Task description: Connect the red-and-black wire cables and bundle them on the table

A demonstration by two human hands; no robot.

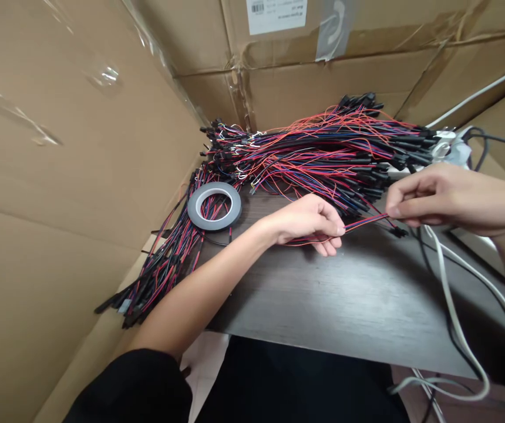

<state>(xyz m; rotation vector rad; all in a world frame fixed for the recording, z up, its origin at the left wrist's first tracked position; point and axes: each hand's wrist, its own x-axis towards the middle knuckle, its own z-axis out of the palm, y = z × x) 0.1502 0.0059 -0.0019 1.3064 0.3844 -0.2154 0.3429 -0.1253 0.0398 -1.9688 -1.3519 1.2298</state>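
Between my two hands runs a thin bundle of red, blue and orange wires [366,221], pulled fairly straight above the dark table. My left hand [312,223] pinches it between thumb and fingers, with the wires trailing back to the left under the palm. At the other end my right hand [428,197] grips the same wires, thumb against bent fingers. A small black connector [399,232] hangs just below the right fingertips. Behind my hands lies a large heap of similar wire harnesses [314,153] with black plugs.
A roll of dark tape [214,205] rests on a second pile of harnesses [164,264] at the left. Cardboard boxes [80,147] wall in the left and back. White cables [450,294] loop over the right side of the table [314,305].
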